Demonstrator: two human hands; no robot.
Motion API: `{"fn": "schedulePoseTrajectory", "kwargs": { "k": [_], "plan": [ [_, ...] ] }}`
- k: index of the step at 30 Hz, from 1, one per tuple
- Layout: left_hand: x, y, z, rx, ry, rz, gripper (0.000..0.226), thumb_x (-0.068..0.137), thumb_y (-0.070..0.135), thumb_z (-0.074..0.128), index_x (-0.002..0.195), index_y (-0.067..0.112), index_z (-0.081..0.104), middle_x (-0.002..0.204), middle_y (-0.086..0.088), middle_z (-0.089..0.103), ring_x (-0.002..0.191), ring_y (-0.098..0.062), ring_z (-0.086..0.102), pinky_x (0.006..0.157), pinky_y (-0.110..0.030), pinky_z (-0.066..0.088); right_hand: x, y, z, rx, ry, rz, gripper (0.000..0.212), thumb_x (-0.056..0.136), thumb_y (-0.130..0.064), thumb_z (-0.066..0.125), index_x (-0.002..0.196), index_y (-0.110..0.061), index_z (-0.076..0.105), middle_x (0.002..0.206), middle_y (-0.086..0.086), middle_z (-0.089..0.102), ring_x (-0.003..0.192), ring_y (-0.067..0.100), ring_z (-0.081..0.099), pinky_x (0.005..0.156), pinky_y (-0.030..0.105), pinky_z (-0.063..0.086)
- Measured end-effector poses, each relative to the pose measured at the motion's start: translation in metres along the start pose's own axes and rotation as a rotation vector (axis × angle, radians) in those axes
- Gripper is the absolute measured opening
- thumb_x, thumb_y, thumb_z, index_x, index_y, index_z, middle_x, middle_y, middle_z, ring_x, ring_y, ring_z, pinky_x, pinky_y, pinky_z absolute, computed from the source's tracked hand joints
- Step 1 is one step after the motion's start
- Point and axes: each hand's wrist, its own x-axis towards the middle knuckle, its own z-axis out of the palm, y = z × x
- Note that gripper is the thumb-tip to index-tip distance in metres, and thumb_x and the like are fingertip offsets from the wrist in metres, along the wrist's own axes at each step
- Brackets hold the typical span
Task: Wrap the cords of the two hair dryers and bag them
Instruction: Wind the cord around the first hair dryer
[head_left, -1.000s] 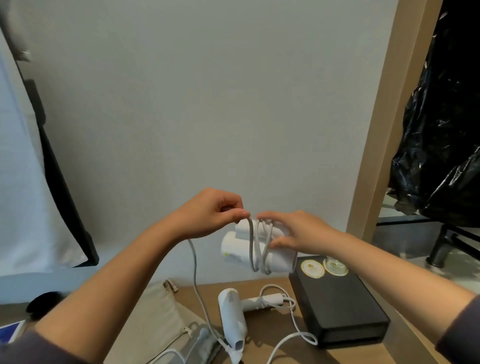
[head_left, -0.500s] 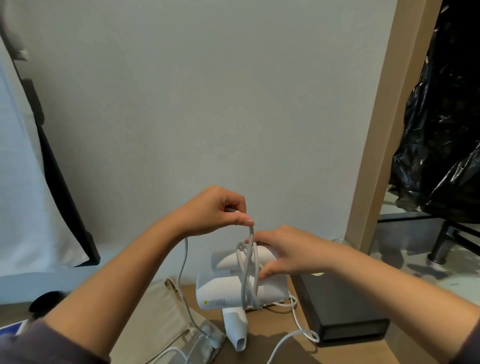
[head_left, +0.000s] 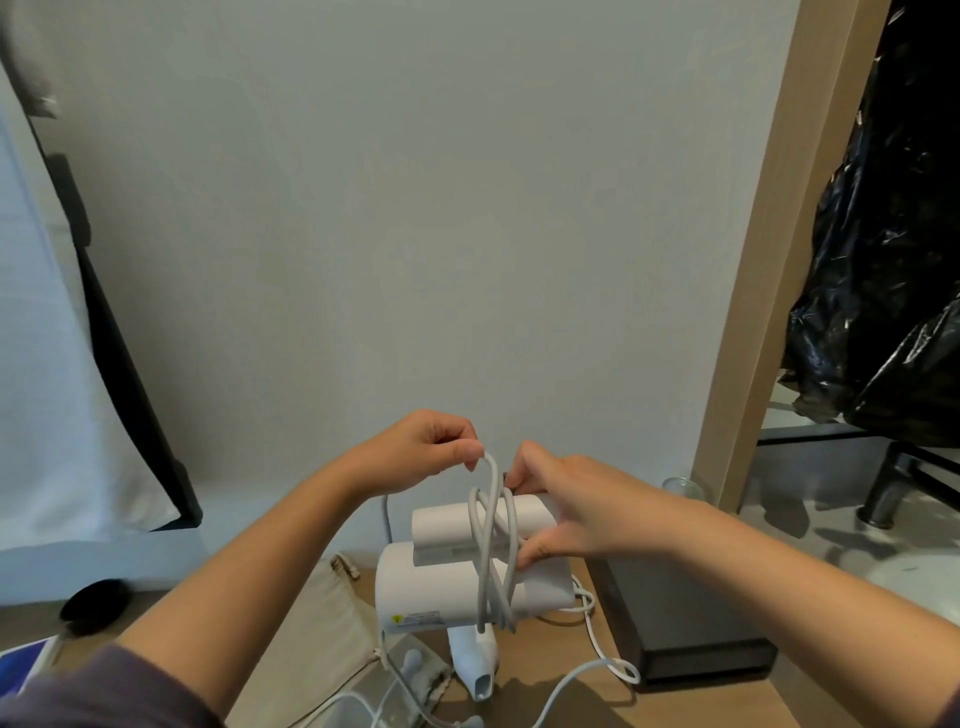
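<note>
Left grip (head_left: 423, 447) pinches cord (head_left: 491, 540); right grip (head_left: 566, 506) holds dryer (head_left: 431, 587); cloth bag (head_left: 322, 618) flat.

On the wooden desk (head_left: 571, 691) lie a second hair dryer (head_left: 475, 662), a cloth bag (head_left: 322, 639) and, along its right edge, a black box (head_left: 680, 623).

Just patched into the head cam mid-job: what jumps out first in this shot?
Centre frame, a folded white hair dryer is held up in front of the wall by the right hand, while the left hand pinches a loop of its grey cord already wound around it. Below on the wooden desk lies a second dryer, its cord loose, beside a beige cloth bag and a black box.
</note>
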Motion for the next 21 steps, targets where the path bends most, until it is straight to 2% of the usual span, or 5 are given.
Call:
{"fn": "schedulePoseTrajectory", "kwargs": {
  "k": [4,9,12,16,21],
  "plan": [
    [0.000,-0.006,0.005,-0.017,-0.003,-0.034,0.022,0.092,0.025,0.061,0.070,0.019,0.063,0.053,0.013,0.042,0.052,-0.005,0.035,0.053,-0.015,0.033,-0.001,-0.003,0.001,0.020,-0.023,-0.021,0.061,0.076,-0.048,0.078,0.107,-0.044,0.025,0.102,-0.008,0.068,0.082,0.010,0.063,0.073,0.037,0.055],
    [0.004,-0.010,0.006,-0.004,0.002,-0.092,0.020,0.088,0.026,0.066,0.070,0.019,0.064,0.055,0.013,0.048,0.053,-0.003,0.039,0.054,-0.015,0.034,-0.002,-0.006,0.002,0.001,-0.027,-0.033,0.078,0.077,-0.049,0.076,0.130,-0.052,0.018,0.106,0.001,0.069,0.088,0.015,0.064,0.080,0.037,0.056],
    [0.007,-0.009,0.008,-0.024,-0.020,-0.072,0.019,0.090,0.018,0.064,0.071,0.022,0.063,0.061,0.009,0.052,0.057,-0.002,0.044,0.061,-0.014,0.038,0.000,-0.003,0.004,-0.055,-0.037,-0.071,0.075,0.079,-0.054,0.071,0.132,-0.066,0.020,0.112,0.003,0.068,0.093,0.018,0.063,0.083,0.039,0.053],
    [0.008,-0.008,0.007,-0.001,-0.007,-0.057,0.015,0.090,0.021,0.064,0.074,0.022,0.065,0.068,0.004,0.059,0.064,-0.005,0.052,0.067,-0.018,0.045,0.001,0.004,0.004,-0.082,-0.008,-0.097,0.070,0.083,-0.054,0.067,0.138,-0.064,0.026,0.110,0.000,0.070,0.076,0.014,0.059,0.074,0.035,0.051],
    [0.002,-0.007,0.005,0.059,0.107,0.007,0.007,0.089,0.028,0.065,0.084,0.031,0.068,0.088,0.010,0.071,0.087,-0.005,0.066,0.088,-0.031,0.053,0.002,0.013,0.003,-0.060,0.072,-0.134,0.066,0.081,-0.061,0.060,0.138,-0.066,0.027,0.119,-0.010,0.068,0.094,0.017,0.066,0.081,0.040,0.053]
  ]
}}
